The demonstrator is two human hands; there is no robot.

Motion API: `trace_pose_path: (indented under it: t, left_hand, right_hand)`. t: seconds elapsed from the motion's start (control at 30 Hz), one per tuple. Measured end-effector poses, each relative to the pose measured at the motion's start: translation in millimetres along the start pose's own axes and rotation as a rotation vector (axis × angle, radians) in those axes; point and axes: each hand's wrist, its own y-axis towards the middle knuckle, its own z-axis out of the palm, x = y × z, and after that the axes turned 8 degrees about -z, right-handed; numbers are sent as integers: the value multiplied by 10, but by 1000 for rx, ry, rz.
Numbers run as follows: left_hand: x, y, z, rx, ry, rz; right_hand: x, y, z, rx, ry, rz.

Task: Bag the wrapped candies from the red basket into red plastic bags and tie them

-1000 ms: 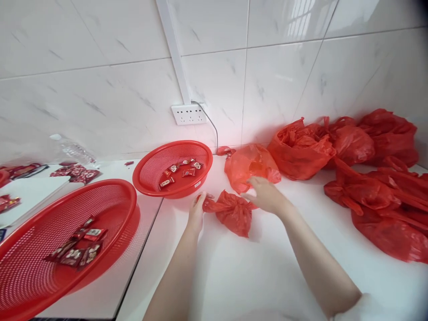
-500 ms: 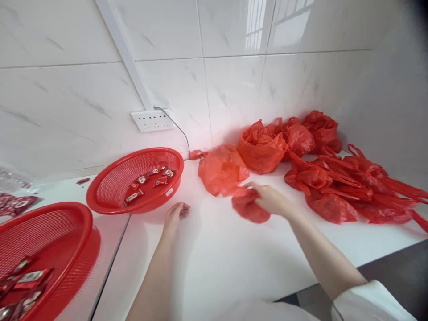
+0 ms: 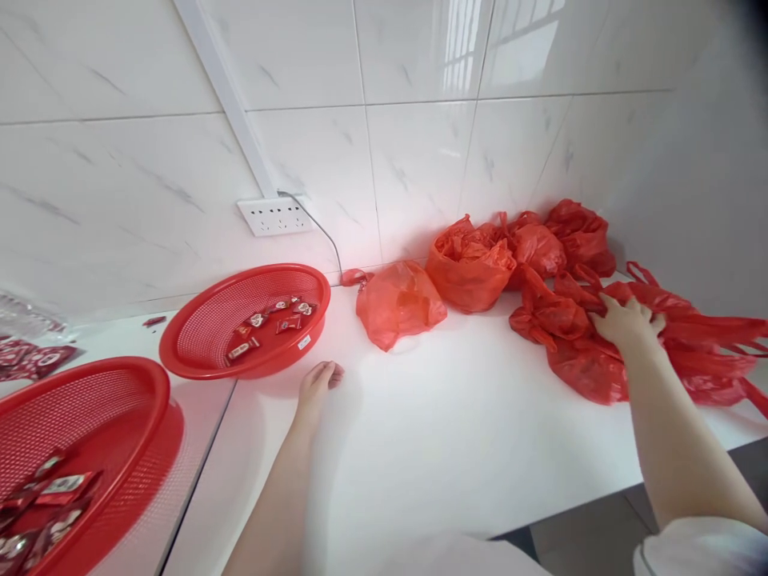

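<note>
My left hand point(image 3: 320, 382) rests on the white table just in front of the farther red basket. Its fingers are curled in, and nothing shows in them. Over on the right, my right hand point(image 3: 629, 322) lies on a heap of red plastic bags point(image 3: 591, 368), fingers spread across the thin plastic. Some of the bag under the palm is hidden. Knotted tops and loose handles stick out around that hand. Between my hands, close to the wall, a single red plastic bag point(image 3: 401, 304) stands on the table, apart from both.
A red mesh basket point(image 3: 198, 370) with several wrapped sweets point(image 3: 288, 323) stands at the back left. Nearer is a larger red basket point(image 3: 153, 408), also holding wrapped packets. More filled red bags point(image 3: 471, 268) line the wall. A socket strip point(image 3: 274, 216) has a cable.
My right hand has moved right, from beside the single bag to the heap. The small red bag it held is no longer distinct from the heap. My left hand has barely moved.
</note>
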Motion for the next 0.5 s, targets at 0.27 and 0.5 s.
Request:
trace_pose_path:
  t: [0.27, 0.5]
  left_hand:
    - [2, -19, 50, -11, 46, 51]
    - [-126, -377, 228, 1, 189, 254]
  right_hand:
    - [1800, -785, 226, -161, 340, -783]
    - [2628, -1060, 858, 170, 393, -716]
